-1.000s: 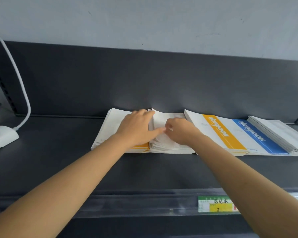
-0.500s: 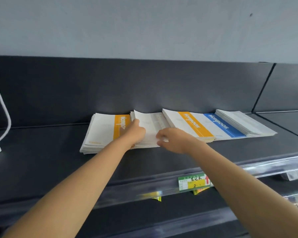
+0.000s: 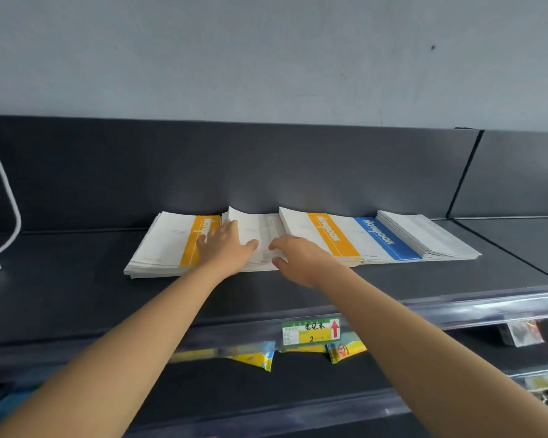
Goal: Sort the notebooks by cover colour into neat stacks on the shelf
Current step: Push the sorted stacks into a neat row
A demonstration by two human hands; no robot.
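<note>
The left hand (image 3: 225, 249), fingers released, presses the white notebook stack (image 3: 261, 227); the right hand (image 3: 299, 259), fingers released, touches its near edge, open shelf (image 3: 76, 295) nearer.

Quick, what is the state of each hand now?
Left hand: open, flat on the middle white stack.
Right hand: open, touching the same stack.
</note>
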